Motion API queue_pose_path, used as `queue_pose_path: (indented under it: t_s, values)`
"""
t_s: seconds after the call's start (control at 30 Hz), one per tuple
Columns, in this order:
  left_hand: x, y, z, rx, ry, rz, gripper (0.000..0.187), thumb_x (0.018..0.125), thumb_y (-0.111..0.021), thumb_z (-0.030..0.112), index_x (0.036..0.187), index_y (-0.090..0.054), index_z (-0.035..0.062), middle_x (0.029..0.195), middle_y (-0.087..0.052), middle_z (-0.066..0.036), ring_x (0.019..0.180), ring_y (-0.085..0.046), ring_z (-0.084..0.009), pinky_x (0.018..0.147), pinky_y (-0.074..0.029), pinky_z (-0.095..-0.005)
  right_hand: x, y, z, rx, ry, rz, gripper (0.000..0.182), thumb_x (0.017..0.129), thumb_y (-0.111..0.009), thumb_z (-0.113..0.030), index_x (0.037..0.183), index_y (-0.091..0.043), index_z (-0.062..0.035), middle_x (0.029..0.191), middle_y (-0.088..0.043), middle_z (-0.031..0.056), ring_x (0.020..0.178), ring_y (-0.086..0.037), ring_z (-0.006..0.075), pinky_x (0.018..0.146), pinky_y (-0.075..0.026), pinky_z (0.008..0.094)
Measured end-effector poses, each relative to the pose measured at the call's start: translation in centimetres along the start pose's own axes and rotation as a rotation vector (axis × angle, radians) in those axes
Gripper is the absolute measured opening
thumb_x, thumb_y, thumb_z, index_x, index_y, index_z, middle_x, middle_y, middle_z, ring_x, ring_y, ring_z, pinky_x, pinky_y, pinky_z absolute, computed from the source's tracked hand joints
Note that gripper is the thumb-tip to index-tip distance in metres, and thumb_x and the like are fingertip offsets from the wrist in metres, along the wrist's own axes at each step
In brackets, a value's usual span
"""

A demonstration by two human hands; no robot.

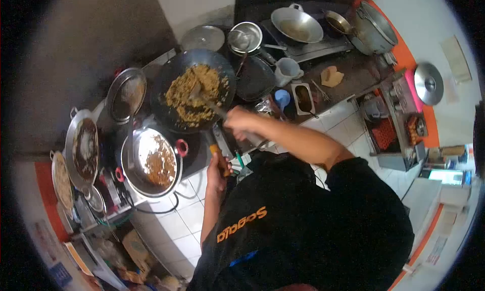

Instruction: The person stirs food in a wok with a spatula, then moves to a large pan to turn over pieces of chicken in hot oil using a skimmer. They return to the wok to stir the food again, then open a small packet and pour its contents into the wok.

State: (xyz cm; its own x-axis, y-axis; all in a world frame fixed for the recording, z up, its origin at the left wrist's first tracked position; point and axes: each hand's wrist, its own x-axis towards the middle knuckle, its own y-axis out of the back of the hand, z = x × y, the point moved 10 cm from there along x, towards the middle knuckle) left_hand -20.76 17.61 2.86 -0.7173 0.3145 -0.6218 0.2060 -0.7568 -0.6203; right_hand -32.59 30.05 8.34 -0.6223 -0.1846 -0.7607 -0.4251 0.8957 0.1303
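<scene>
A black wok (169,74) holds a yellow-brown fried mixture (199,91), which looks like fried rice. My left hand (217,172) is closed round the wok's wooden handle (219,161). Above the handle, my right hand (242,122) grips the shaft of a spatula (214,108); its blade rests in the food. The right hand is slightly blurred by motion. Close to the wok's lower edge stands a shiny steel pot (132,177) with red handles and brown crumbs inside.
Left of the wok are a strainer bowl (112,96) and a pan of dark sauce (76,162). To its right stand a black pan (257,79), a clear jug (288,69), a blue scoop (282,97) and a steel container (303,99). A large wok (298,26) sits further back.
</scene>
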Motion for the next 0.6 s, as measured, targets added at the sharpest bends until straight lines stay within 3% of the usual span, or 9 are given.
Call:
queue_pose_path:
  t_s: [0.03, 0.13, 0.17, 0.23, 0.3, 0.33, 0.43, 0.6]
  values:
    - [-0.4, 0.0, 0.1, -0.016, 0.011, 0.029, 0.034, 0.091, -0.044, 0.041, 0.109, -0.043, 0.0113, 0.079, -0.051, -0.004, 0.06, -0.049, -0.0151, 0.052, -0.043, -0.0289, 0.7, -2.1, 1.0, 0.255, 0.029, -0.042, 0.018, 0.083, -0.054, -0.016, 0.094, -0.049, -0.0028, 0.065, -0.057, 0.0135, 0.044, -0.055, 0.022, 0.04, -0.049, 0.0363]
    - [-0.4, 0.6, -0.2, -0.007, 0.043, 0.046, 0.033, 0.091, -0.042, 0.041, 0.107, -0.045, 0.0122, 0.08, -0.052, -0.004, 0.063, -0.05, -0.0153, 0.054, -0.044, -0.0292, -1.4, -8.0, -0.1, 1.022, -0.044, -0.716, 0.018, 0.083, -0.05, -0.012, 0.096, -0.04, -0.0073, 0.066, -0.054, 0.0088, 0.04, -0.049, 0.0149, 0.036, -0.043, 0.0304]
    - [-0.3, 0.6, -0.3, -0.014, 0.054, 0.038, 0.034, 0.091, -0.042, 0.041, 0.108, -0.045, 0.0126, 0.081, -0.052, -0.004, 0.064, -0.05, -0.0152, 0.056, -0.044, -0.029, -1.6, -8.8, -0.3, 1.262, -0.036, -0.763, 0.013, 0.084, -0.047, -0.011, 0.094, -0.04, -0.0062, 0.065, -0.053, 0.0083, 0.037, -0.046, 0.0145, 0.034, -0.04, 0.0306]
    - [0.2, 1.5, -0.9, -0.031, 0.078, 0.05, 0.038, 0.091, -0.041, 0.042, 0.116, -0.044, 0.0134, 0.082, -0.053, -0.003, 0.068, -0.051, -0.015, 0.061, -0.045, -0.0314, -2.3, -5.3, -0.4, 0.488, 0.183, -0.268, 0.017, 0.085, -0.048, -0.014, 0.096, -0.041, -0.0034, 0.064, -0.053, 0.0087, 0.036, -0.047, 0.0152, 0.034, -0.039, 0.0318]
    - [-0.5, 0.7, -0.2, 0.041, 0.067, 0.117, 0.039, 0.091, -0.04, 0.042, 0.117, -0.043, 0.0126, 0.082, -0.053, -0.003, 0.068, -0.051, -0.0151, 0.063, -0.045, -0.0323, -4.2, -2.7, -1.4, 0.2, 0.278, -0.089, 0.035, 0.085, -0.049, -0.018, 0.114, -0.04, 0.0009, 0.062, -0.052, 0.01, 0.038, -0.05, 0.0161, 0.037, -0.041, 0.0329]
    - [-0.7, -0.1, 0.1, 0.061, 0.055, 0.104, 0.04, 0.092, -0.039, 0.042, 0.117, -0.043, 0.0111, 0.083, -0.052, -0.002, 0.069, -0.051, -0.0148, 0.064, -0.045, -0.0325, -6.1, -0.9, -2.4, 0.156, 0.311, -0.026, 0.056, 0.085, -0.051, -0.022, 0.132, -0.029, 0.0008, 0.061, -0.052, 0.0103, 0.039, -0.052, 0.0161, 0.038, -0.041, 0.0331]
    - [-0.8, -0.1, 0.2, 0.103, 0.072, 0.155, 0.04, 0.092, -0.039, 0.041, 0.118, -0.042, 0.0101, 0.082, -0.052, -0.002, 0.071, -0.051, -0.0143, 0.064, -0.045, -0.0328, -7.0, 1.0, -2.8, 0.099, 0.344, -0.026, 0.063, 0.087, -0.05, -0.022, 0.137, -0.019, -0.0012, 0.061, -0.052, 0.0104, 0.039, -0.05, 0.0153, 0.039, -0.042, 0.0332]
    - [-0.6, 1.1, 0.0, 0.097, 0.052, 0.185, 0.041, 0.093, -0.039, 0.039, 0.119, -0.043, 0.0088, 0.084, -0.051, -0.003, 0.072, -0.052, -0.0147, 0.065, -0.048, -0.0326, -3.4, 3.0, 2.3, -0.072, 0.191, 0.021, 0.056, 0.089, -0.048, -0.025, 0.138, -0.023, -0.0102, 0.06, -0.053, 0.0068, 0.04, -0.05, 0.0137, 0.035, -0.043, 0.0287]
